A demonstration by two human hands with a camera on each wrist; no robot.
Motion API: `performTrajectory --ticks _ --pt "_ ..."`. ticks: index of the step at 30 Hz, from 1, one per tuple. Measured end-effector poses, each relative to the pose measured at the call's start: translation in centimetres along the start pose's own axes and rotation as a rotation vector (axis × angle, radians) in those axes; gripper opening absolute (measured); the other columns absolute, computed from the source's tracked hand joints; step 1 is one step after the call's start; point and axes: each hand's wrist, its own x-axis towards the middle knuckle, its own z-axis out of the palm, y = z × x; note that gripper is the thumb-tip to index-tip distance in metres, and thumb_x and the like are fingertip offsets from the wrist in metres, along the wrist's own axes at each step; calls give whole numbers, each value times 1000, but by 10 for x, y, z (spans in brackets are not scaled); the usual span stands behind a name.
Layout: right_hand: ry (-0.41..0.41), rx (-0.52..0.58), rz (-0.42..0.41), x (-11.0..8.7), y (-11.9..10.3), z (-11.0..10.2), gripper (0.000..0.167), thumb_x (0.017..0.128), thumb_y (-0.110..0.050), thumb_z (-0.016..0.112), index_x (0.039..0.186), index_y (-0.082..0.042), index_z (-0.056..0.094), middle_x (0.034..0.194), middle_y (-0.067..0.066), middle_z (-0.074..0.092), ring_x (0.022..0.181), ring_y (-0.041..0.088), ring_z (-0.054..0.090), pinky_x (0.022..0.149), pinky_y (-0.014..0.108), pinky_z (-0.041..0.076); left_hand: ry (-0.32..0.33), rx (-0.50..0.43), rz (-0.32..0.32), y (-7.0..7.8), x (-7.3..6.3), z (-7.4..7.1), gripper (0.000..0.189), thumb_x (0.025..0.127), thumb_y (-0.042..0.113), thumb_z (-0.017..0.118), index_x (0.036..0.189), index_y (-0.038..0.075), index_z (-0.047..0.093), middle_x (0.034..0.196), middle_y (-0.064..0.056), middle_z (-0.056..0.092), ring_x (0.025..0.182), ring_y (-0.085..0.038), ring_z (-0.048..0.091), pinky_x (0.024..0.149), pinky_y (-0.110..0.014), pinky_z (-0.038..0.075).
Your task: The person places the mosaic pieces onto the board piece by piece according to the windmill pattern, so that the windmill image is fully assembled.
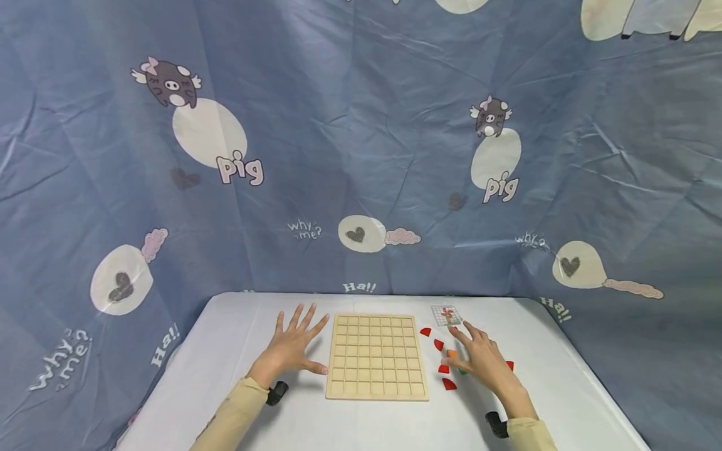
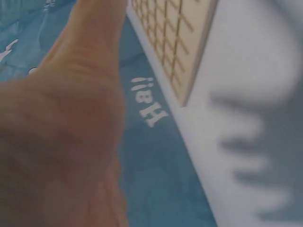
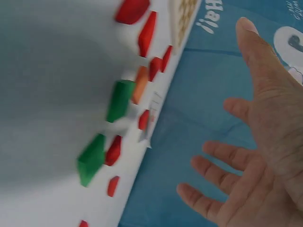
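Note:
A square wooden board (image 1: 376, 357) with a grid of shallow compartments lies on the white table. My left hand (image 1: 293, 346) hovers at its left side with fingers spread, holding nothing. Over the loose pieces to the right of the board is my right hand (image 1: 482, 356), its fingers apart and nothing gripped. Several red pieces (image 1: 449, 384), some with a curved edge, lie near that hand. An orange piece (image 3: 140, 85) and green pieces (image 3: 120, 100) stand out among them in the right wrist view; in the head view the hand partly covers this group.
A small card (image 1: 446, 315) with a grid and a red pinwheel-like picture lies at the back right of the table (image 1: 316, 426). Blue printed cloth (image 1: 361, 156) hangs behind and around the table. Each wrist wears a black device (image 1: 277, 393).

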Motion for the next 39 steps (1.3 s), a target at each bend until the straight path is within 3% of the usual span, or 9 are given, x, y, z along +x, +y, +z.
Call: performTrajectory --ticks 8,17,21,29,39 --pt "-69 100 -13 -4 1 14 67 75 -50 77 127 -11 63 118 11 58 107 31 56 90 53 50 -61 8 79 1 -1 19 116 62 72 71 154 20 23 162 -16 10 148 -43 5 114 -72 3" --pt "-118 165 29 -6 -1 28 51 70 -41 84 108 -10 70 98 -3 61 93 13 56 82 39 54 -133 -89 132 1 2 33 122 60 69 73 155 16 18 163 -16 5 149 -42 2 114 -71 0" --pt "-125 191 51 -6 -2 31 40 72 -36 84 102 -13 70 94 -6 61 92 11 58 83 37 54 -168 -157 150 -1 3 37 123 62 65 75 156 14 14 162 -18 3 149 -43 1 115 -71 -2" --pt "-110 219 -9 -6 -2 33 24 77 -27 81 93 -15 69 89 -7 59 85 8 56 78 33 53 -183 -198 161 -5 8 44 126 60 65 76 156 12 13 162 -18 4 149 -42 3 115 -70 -2" --pt "-154 234 16 -2 -3 39 16 81 -23 78 92 -15 70 85 -8 57 75 7 49 65 24 47 -223 -239 121 -6 15 51 126 57 64 78 156 15 16 163 -11 11 150 -33 8 118 -66 -4"
